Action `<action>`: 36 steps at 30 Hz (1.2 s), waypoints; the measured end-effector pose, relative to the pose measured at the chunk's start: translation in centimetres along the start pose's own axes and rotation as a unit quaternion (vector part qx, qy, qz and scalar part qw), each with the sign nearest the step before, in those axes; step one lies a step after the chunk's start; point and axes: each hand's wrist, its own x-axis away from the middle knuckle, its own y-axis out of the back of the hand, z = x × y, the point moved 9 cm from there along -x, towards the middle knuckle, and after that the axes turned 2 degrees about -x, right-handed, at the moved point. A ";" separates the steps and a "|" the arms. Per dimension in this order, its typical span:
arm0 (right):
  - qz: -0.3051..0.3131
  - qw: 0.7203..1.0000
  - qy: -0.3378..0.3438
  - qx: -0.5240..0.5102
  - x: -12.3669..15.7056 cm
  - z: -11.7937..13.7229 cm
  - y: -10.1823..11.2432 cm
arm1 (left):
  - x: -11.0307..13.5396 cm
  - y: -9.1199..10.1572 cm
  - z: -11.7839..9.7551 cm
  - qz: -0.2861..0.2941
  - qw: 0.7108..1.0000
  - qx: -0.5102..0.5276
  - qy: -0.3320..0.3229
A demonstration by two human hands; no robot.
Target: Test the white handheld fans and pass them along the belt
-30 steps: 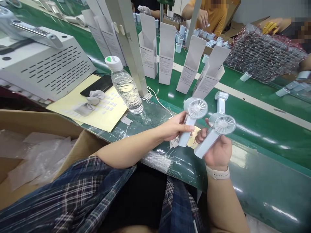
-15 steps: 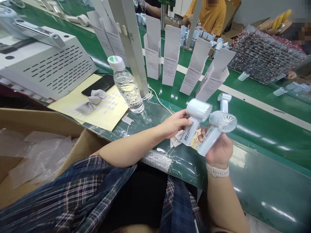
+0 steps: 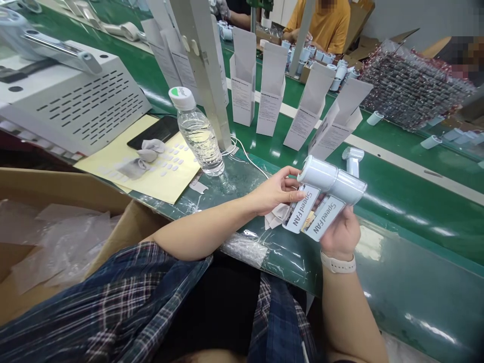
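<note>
Two pale blue handheld fans are held side by side over the green conveyor belt (image 3: pixel 416 201). My left hand (image 3: pixel 274 191) grips the left fan (image 3: pixel 310 194) by its handle. My right hand (image 3: pixel 340 234) grips the right fan (image 3: pixel 335 201) from below. Both handles face me and read "Speed FAN". The fan heads point away to the upper right. A third fan (image 3: pixel 353 159) lies on the belt just beyond them.
Open white cartons (image 3: pixel 270 88) stand in a row on the belt. A water bottle (image 3: pixel 196 133), a phone and a yellow sheet (image 3: pixel 151 166) lie to the left, beside a white machine (image 3: pixel 71 101). A cardboard box (image 3: pixel 56 222) sits at my left. Other people work across the belt.
Both fans have been turned in my hands, so the printed handles now face me instead of the front grilles. The two fans have come together.
</note>
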 end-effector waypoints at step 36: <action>0.009 0.999 0.004 0.037 0.0 -0.2 -0.4 | -0.9 1.3 0.6 -0.019 0.998 -0.062 0.015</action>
